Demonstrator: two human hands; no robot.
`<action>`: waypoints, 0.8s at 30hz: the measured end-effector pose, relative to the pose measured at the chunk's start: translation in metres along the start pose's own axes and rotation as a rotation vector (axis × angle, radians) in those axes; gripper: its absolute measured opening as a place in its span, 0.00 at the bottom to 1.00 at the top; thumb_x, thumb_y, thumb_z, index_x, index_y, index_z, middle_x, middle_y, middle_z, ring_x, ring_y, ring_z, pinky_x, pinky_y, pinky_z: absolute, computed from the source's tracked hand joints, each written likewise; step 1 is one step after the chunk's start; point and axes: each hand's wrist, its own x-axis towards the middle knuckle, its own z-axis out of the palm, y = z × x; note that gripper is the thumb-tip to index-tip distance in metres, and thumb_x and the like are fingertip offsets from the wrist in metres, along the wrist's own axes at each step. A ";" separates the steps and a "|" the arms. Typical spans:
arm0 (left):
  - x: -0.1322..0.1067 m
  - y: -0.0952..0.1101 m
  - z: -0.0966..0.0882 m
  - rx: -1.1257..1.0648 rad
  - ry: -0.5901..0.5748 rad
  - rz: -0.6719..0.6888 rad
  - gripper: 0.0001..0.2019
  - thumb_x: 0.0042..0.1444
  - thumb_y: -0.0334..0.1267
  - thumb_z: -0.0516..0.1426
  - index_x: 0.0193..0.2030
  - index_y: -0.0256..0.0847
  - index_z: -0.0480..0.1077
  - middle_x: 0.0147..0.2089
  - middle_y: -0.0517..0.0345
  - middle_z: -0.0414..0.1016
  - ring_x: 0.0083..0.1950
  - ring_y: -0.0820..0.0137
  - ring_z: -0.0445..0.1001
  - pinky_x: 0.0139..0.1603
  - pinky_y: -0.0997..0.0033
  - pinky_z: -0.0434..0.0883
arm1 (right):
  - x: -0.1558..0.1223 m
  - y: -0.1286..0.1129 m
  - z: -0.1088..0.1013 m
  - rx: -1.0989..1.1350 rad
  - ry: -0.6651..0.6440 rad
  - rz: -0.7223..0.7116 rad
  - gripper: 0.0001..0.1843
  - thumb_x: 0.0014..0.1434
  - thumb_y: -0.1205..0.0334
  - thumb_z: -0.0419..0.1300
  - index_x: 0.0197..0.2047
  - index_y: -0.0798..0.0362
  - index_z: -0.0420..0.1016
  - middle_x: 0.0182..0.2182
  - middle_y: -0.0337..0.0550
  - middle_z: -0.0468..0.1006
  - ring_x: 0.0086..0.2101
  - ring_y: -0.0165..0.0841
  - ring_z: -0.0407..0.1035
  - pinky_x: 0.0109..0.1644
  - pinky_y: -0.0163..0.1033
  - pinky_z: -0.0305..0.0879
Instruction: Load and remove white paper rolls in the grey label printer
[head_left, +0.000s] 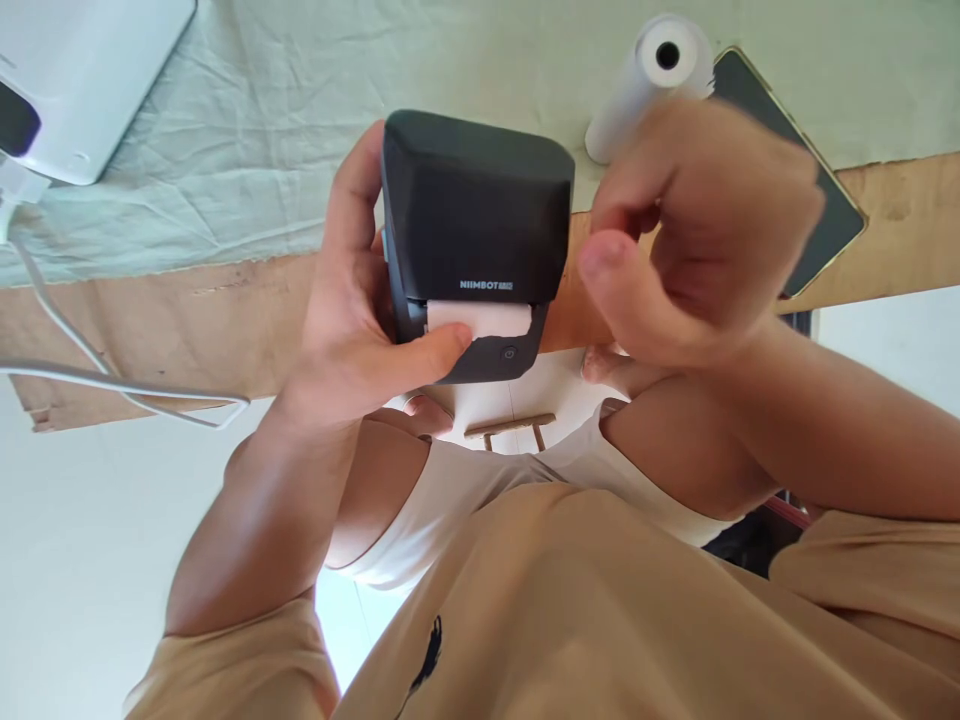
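Observation:
My left hand (352, 320) grips a black NIIMBOT label printer (480, 215) from its left side. The thumb lies over a strip of white paper (499, 319) that comes out of the printer's slot and has an uneven edge. A round power button sits below that strip. To the right of the printer, apart from it, my right hand (705, 230) is raised with curled fingers, slightly blurred. Its palm is turned out of sight, so anything inside the fingers is hidden. Behind this hand stands a white paper roll (622, 110) with a dark core.
A dark tablet or phone with a gold rim (814, 190) lies partly behind my right hand. At the upper left is a white device (112, 70) with a white cable (82, 345) hanging over the wooden table edge (225, 310). Pale green cloth (277, 90) covers the table.

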 end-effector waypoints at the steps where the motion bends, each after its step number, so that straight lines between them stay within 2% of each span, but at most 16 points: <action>1: 0.000 0.001 0.000 -0.037 -0.022 0.018 0.45 0.40 0.54 0.75 0.66 0.58 0.67 0.48 0.59 0.71 0.36 0.74 0.77 0.27 0.77 0.74 | 0.000 -0.002 0.000 0.039 -0.008 -0.031 0.27 0.68 0.46 0.51 0.23 0.55 0.59 0.20 0.41 0.62 0.25 0.24 0.55 0.32 0.38 0.57; 3: 0.002 0.005 0.001 -0.120 -0.073 0.033 0.44 0.42 0.52 0.75 0.67 0.60 0.67 0.50 0.58 0.72 0.35 0.75 0.77 0.26 0.78 0.73 | -0.001 -0.004 0.000 0.116 -0.102 -0.021 0.36 0.71 0.44 0.53 0.18 0.57 0.52 0.15 0.38 0.50 0.21 0.21 0.42 0.28 0.39 0.44; 4: 0.002 0.009 0.002 -0.147 -0.075 0.013 0.42 0.43 0.51 0.75 0.67 0.59 0.68 0.50 0.57 0.74 0.36 0.74 0.78 0.26 0.77 0.74 | -0.002 -0.004 0.000 0.155 -0.177 0.035 0.40 0.73 0.39 0.52 0.16 0.57 0.50 0.14 0.38 0.47 0.20 0.20 0.40 0.27 0.39 0.40; 6: 0.004 0.020 0.004 -0.147 -0.017 -0.129 0.36 0.48 0.52 0.73 0.63 0.51 0.72 0.49 0.52 0.76 0.38 0.70 0.78 0.25 0.74 0.74 | -0.003 -0.003 -0.001 0.224 -0.278 0.173 0.47 0.70 0.25 0.48 0.16 0.57 0.50 0.15 0.39 0.47 0.20 0.20 0.42 0.25 0.37 0.37; 7: 0.005 0.027 0.006 -0.121 0.026 -0.241 0.32 0.50 0.53 0.72 0.60 0.46 0.73 0.47 0.49 0.77 0.38 0.68 0.78 0.25 0.72 0.74 | -0.004 -0.002 -0.001 0.250 -0.300 0.230 0.48 0.67 0.21 0.47 0.16 0.57 0.52 0.16 0.39 0.48 0.21 0.20 0.43 0.25 0.36 0.37; 9: 0.007 0.039 0.009 -0.087 0.074 -0.403 0.33 0.50 0.55 0.72 0.57 0.40 0.73 0.44 0.45 0.78 0.36 0.64 0.77 0.24 0.68 0.73 | -0.004 0.000 0.000 0.296 -0.320 0.287 0.49 0.63 0.17 0.49 0.17 0.57 0.55 0.17 0.39 0.48 0.22 0.20 0.44 0.25 0.34 0.37; 10: 0.008 0.043 0.010 -0.081 0.080 -0.442 0.34 0.49 0.56 0.72 0.57 0.39 0.73 0.44 0.44 0.78 0.36 0.63 0.78 0.25 0.66 0.73 | -0.004 0.001 0.000 0.305 -0.319 0.285 0.49 0.62 0.17 0.51 0.17 0.57 0.56 0.17 0.39 0.48 0.22 0.20 0.45 0.25 0.33 0.38; 13: 0.010 0.046 0.012 -0.095 0.089 -0.444 0.34 0.47 0.55 0.73 0.56 0.38 0.73 0.45 0.44 0.79 0.39 0.58 0.81 0.28 0.62 0.76 | -0.002 0.005 0.003 0.306 -0.321 0.280 0.46 0.63 0.22 0.54 0.17 0.58 0.57 0.17 0.40 0.50 0.23 0.19 0.46 0.25 0.30 0.38; 17: 0.010 0.036 0.010 -0.143 0.132 -0.328 0.28 0.49 0.50 0.74 0.52 0.39 0.76 0.41 0.50 0.80 0.35 0.66 0.79 0.26 0.68 0.76 | 0.001 0.007 0.004 0.291 -0.314 0.277 0.40 0.64 0.34 0.59 0.17 0.59 0.56 0.17 0.40 0.53 0.23 0.18 0.46 0.24 0.29 0.38; 19: 0.009 0.032 0.008 -0.159 0.109 -0.269 0.26 0.51 0.50 0.73 0.52 0.38 0.76 0.40 0.53 0.79 0.35 0.70 0.79 0.28 0.72 0.75 | 0.002 0.006 0.003 0.296 -0.324 0.296 0.37 0.65 0.39 0.60 0.17 0.59 0.57 0.17 0.39 0.53 0.23 0.18 0.46 0.24 0.29 0.37; 21: 0.009 0.031 0.007 -0.159 0.067 -0.276 0.28 0.52 0.49 0.73 0.54 0.36 0.75 0.41 0.55 0.78 0.37 0.71 0.80 0.31 0.75 0.76 | 0.003 0.003 0.002 0.307 -0.345 0.327 0.35 0.65 0.42 0.61 0.18 0.59 0.57 0.18 0.39 0.52 0.24 0.18 0.44 0.25 0.30 0.36; 24: 0.010 0.033 0.006 -0.167 0.069 -0.300 0.29 0.52 0.48 0.73 0.54 0.33 0.73 0.42 0.54 0.77 0.39 0.72 0.79 0.33 0.74 0.76 | 0.004 0.000 0.001 0.326 -0.350 0.340 0.35 0.66 0.45 0.61 0.18 0.59 0.55 0.18 0.38 0.49 0.24 0.18 0.42 0.27 0.32 0.35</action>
